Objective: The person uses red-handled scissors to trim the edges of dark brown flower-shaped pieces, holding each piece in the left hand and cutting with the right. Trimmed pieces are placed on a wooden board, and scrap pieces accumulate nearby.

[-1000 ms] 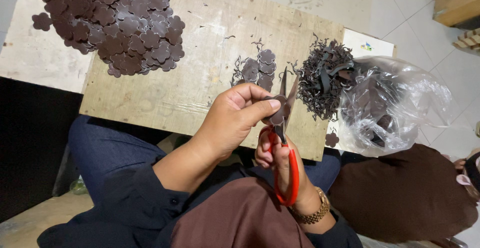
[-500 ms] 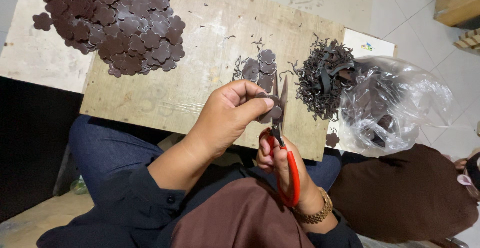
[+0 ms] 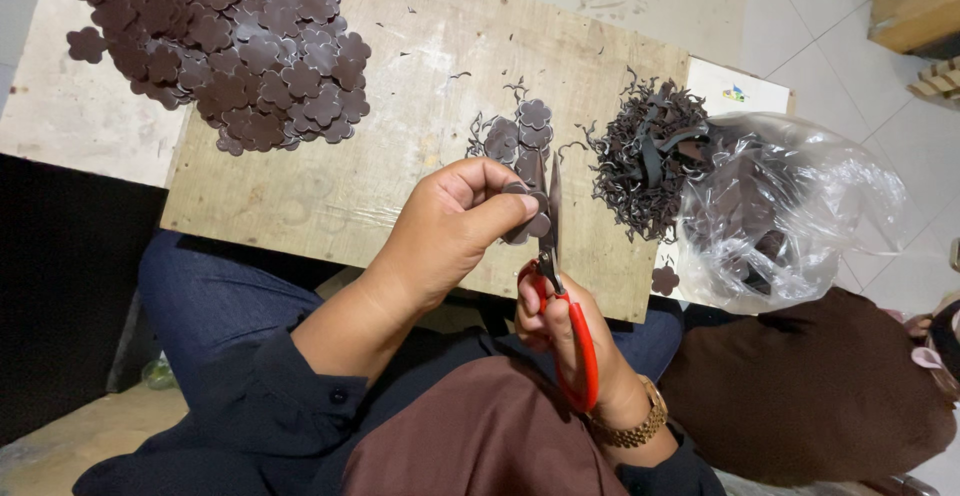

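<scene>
Head view: left hand grip pinched on brown flower piece, right hand apparently closed around red-handled scissors.

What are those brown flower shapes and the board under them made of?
The flower shapes look like thin leather or faux leather: flat, dark brown, with a slight sheen and clean cut edges; which one is unclear. The board looks like bare plywood: pale, matte, with faint grain and scuffs.
</scene>
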The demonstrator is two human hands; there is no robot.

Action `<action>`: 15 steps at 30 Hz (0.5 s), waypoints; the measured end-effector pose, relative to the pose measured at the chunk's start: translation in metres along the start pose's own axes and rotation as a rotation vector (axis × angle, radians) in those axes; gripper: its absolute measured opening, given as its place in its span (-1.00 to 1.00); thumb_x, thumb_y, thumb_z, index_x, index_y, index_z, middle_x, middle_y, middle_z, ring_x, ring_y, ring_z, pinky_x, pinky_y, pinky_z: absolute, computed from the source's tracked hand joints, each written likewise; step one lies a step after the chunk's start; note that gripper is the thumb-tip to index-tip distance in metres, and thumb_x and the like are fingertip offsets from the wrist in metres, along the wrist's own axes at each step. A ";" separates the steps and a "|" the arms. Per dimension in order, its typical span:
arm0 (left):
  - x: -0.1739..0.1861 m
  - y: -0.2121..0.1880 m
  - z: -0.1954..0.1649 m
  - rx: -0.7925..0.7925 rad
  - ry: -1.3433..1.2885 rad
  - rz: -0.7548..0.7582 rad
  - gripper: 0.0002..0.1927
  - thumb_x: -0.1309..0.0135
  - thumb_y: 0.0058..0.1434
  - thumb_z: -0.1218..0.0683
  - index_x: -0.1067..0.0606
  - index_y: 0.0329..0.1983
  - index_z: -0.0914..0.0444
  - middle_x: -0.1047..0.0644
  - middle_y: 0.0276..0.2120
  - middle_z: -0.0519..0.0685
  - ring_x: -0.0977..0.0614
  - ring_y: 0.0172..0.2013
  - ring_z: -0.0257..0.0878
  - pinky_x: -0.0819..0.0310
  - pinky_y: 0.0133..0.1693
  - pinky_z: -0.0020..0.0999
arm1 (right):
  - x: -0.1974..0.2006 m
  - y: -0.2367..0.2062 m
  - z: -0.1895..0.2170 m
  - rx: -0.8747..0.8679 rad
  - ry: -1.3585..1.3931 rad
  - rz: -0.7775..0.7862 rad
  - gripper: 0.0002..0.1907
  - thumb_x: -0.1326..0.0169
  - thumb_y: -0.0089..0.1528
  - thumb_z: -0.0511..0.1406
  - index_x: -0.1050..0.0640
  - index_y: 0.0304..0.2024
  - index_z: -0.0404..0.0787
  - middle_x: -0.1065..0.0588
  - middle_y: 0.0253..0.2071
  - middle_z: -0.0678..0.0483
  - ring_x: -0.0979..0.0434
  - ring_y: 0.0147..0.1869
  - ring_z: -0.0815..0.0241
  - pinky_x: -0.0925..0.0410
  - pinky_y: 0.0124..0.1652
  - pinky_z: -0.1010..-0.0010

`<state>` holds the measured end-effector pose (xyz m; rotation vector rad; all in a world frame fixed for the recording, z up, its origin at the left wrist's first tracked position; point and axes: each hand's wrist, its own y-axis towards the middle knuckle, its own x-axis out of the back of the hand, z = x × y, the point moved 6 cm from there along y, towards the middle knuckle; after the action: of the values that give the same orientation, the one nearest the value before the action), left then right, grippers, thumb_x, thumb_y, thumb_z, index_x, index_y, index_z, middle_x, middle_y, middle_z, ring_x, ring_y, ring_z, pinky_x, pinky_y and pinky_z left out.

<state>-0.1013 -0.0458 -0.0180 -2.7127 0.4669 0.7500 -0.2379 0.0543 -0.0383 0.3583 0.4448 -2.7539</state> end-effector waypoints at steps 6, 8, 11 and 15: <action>0.003 0.001 0.001 0.000 0.013 -0.012 -0.93 -0.15 0.28 0.20 -0.52 -0.23 0.32 -0.60 -0.37 -0.05 -0.53 -0.40 -0.42 -0.42 -0.34 -0.50 | -0.001 0.001 0.002 -0.013 -0.023 0.014 -0.35 0.04 0.31 0.24 -0.33 -0.17 -0.21 -0.18 -0.42 0.22 -0.08 -0.37 0.37 -0.05 -0.37 0.54; 0.004 0.001 0.002 0.023 0.000 -0.017 -0.93 -0.14 0.27 0.20 -0.51 -0.25 0.31 -0.62 -0.37 -0.05 -0.57 -0.39 -0.42 -0.44 -0.34 -0.51 | -0.001 0.001 0.003 -0.034 -0.013 0.008 -0.33 0.04 0.29 0.26 -0.33 -0.17 -0.22 -0.17 -0.42 0.21 -0.07 -0.37 0.36 -0.05 -0.37 0.54; 0.001 0.002 -0.001 -0.034 0.051 -0.001 -0.92 -0.17 0.30 0.22 -0.52 -0.24 0.34 -0.60 -0.36 -0.05 -0.53 -0.39 -0.43 -0.45 -0.32 -0.50 | -0.009 0.002 0.009 -0.017 0.023 0.115 -0.27 0.08 0.28 0.32 -0.31 -0.15 -0.20 -0.17 -0.37 0.21 -0.08 -0.31 0.36 -0.09 -0.29 0.52; 0.002 0.002 0.000 -0.013 0.044 -0.026 -0.92 -0.16 0.26 0.22 -0.52 -0.25 0.34 -0.63 -0.34 -0.07 -0.61 -0.35 -0.42 -0.55 -0.27 -0.50 | -0.013 0.003 0.014 0.012 -0.010 0.137 -0.22 0.09 0.26 0.37 -0.31 -0.14 -0.21 -0.17 -0.36 0.20 -0.07 -0.30 0.35 -0.09 -0.28 0.51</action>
<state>-0.1009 -0.0482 -0.0192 -2.7470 0.4370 0.6902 -0.2276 0.0510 -0.0223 0.3639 0.3861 -2.6249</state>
